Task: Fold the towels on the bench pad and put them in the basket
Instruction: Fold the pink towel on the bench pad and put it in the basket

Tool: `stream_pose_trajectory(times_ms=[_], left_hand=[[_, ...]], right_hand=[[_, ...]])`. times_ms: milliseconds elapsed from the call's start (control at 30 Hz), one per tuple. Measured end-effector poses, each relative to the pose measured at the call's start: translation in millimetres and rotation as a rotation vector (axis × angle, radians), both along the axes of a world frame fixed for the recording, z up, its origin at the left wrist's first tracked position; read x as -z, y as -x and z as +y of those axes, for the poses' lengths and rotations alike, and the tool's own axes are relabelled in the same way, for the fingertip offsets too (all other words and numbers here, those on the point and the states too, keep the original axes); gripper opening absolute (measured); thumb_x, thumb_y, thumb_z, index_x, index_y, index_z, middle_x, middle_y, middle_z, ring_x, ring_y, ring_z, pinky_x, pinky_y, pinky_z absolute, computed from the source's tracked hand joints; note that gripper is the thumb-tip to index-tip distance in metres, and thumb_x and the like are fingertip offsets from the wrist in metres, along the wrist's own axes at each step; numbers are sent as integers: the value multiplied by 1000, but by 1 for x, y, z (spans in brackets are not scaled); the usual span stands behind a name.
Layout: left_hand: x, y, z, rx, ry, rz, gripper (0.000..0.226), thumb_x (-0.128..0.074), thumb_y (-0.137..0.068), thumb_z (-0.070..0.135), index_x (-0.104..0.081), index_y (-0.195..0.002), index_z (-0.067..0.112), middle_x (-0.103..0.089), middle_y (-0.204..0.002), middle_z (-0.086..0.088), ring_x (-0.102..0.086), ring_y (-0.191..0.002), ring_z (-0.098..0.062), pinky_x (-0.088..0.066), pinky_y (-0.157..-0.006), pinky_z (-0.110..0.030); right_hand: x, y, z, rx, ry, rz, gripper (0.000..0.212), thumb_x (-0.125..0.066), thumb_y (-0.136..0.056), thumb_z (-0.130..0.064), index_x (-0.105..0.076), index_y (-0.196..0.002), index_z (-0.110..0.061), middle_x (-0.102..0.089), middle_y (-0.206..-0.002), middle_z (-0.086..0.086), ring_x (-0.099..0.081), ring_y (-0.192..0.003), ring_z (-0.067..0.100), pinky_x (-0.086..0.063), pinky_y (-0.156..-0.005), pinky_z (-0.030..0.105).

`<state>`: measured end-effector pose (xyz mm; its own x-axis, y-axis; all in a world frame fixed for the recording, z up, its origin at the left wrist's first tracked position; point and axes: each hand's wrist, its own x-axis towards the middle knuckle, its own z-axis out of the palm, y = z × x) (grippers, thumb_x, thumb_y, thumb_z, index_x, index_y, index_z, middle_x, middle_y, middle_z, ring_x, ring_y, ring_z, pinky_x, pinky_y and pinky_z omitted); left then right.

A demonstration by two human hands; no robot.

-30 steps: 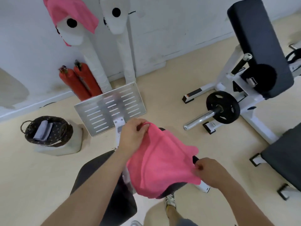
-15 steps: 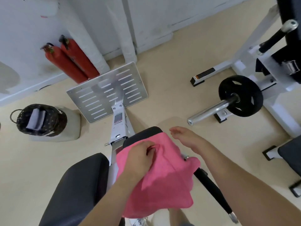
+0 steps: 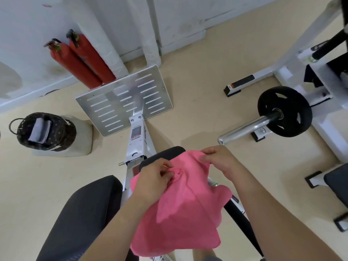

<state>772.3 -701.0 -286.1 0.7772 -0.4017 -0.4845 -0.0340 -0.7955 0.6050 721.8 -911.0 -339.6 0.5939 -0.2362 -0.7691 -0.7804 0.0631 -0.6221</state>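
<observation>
While left grip (image 3: 154, 178) and right grip (image 3: 220, 159) pinch the towel (image 3: 184, 213) over the bench pad (image 3: 161, 155), beige floor (image 3: 197, 113) surrounds.

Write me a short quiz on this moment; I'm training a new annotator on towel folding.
1. True or false: both the left hand and the right hand hold the pink towel.
2. What already lies in the basket? A) a grey folded towel B) a second pink towel C) a weight plate
3. Fill in: two red ___ stand by the wall.
Key: 1 true; 2 A; 3 fire extinguishers.
</observation>
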Motion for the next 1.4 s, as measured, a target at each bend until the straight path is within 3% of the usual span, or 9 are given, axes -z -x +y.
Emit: stream_pose_trajectory(times_ms=[100,300,467,533,700,767,933,1234,1400], left_hand=[[-22,-6,2,7,58,-18,29,-73,-79,14,-66,-72,41,-66,-70,25,-61,-73,7,-41,-67,-6],[-69,-2,6,222,242,-131,32,-67,-80,0,-77,-94,28,-63,-87,29,-58,-90,8,-42,-79,-7],[-81,10,10,25,302,-56,30,-72,-81,8,-72,-82,39,-69,-79,26,-65,-77,2,-51,-74,-21],[-84,12,11,-12,303,-56,33,-74,-79,11,-69,-75,43,-69,-75,18,-64,-70,-4,-53,-72,-29],[-101,16,12,4,417,43,24,-73,-78,3,-76,-78,27,-71,-78,21,-63,-71,6,-45,-69,-10],[-104,16,11,-39,472,54,23,-72,-79,0,-77,-80,23,-74,-84,13,-66,-79,-1,-49,-73,-14],[-101,17,7,-131,383,-96,24,-76,-74,6,-75,-76,30,-71,-74,14,-59,-67,2,-44,-65,-11],[-108,15,4,-20,251,-191,26,-75,-78,13,-74,-98,29,-59,-74,30,-54,-72,14,-38,-68,-2],[-113,14,4,18,195,-204,12,-75,-77,17,-75,-80,29,-62,-64,21,-55,-65,6,-41,-61,-10]], right_hand=[[-39,7,13,54,52,-135,20,-72,-77,4,-68,-82,-15,-68,-75,-1,-61,-68,8,-48,-58,9],[-93,17,53,-34,84,-264,10,-68,-84,-5,-74,-86,-13,-75,-78,5,-68,-72,14,-57,-75,32],[-119,27,73,14,-42,-331,24,-58,-91,0,-76,-90,-15,-75,-88,12,-69,-88,26,-53,-89,44],[-124,30,76,27,-22,-363,24,-57,-91,0,-75,-91,-16,-76,-88,8,-70,-89,21,-55,-90,39],[-140,33,80,54,-17,-464,34,-54,-90,6,-73,-83,-21,-73,-70,-13,-66,-67,-4,-47,-63,8],[-142,35,81,86,-58,-474,38,-54,-90,7,-74,-80,-23,-73,-69,-10,-65,-63,-3,-48,-60,9],[-141,38,82,153,-119,-494,28,-59,-89,4,-76,-87,-18,-76,-88,7,-68,-85,16,-54,-86,34],[-155,41,76,-7,-56,-550,27,-60,-89,2,-75,-92,-20,-76,-89,-5,-70,-87,6,-52,-80,16],[-152,43,77,-55,50,-559,25,-68,-79,3,-65,-98,-13,-75,-83,1,-70,-83,10,-52,-78,17]])
